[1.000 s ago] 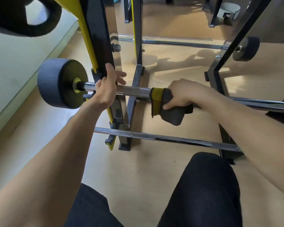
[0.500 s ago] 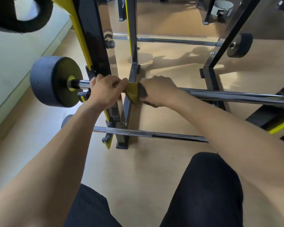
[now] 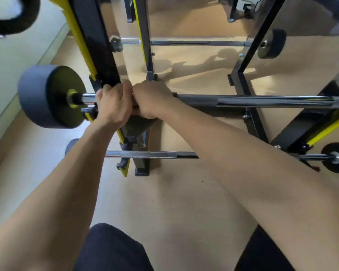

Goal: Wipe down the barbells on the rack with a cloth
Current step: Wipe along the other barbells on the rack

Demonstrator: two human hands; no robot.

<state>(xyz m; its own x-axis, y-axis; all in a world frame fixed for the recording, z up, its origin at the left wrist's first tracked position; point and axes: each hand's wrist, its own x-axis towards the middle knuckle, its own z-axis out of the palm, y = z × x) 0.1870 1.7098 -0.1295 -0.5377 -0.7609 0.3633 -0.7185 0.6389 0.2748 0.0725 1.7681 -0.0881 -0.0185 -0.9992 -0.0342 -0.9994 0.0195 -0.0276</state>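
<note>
While both forearms reach forward, the left hand (image 3: pixel 114 106) curls its fingers round the barbell (image 3: pixel 272 101) just inside the grey weight plate (image 3: pixel 37 96), and the right hand (image 3: pixel 152 100) sits knuckle to knuckle against it, gripping the dark cloth (image 3: pixel 140 124) round the same bar so a corner hangs below the fist. Directly behind the hands stands the black-and-yellow rack upright (image 3: pixel 95 45), with a lower barbell (image 3: pixel 155 154) beneath the arms and another bar (image 3: pixel 194 43) farther back. Resting on the rack, the gripped barbell runs level, left to right across the view.
</note>
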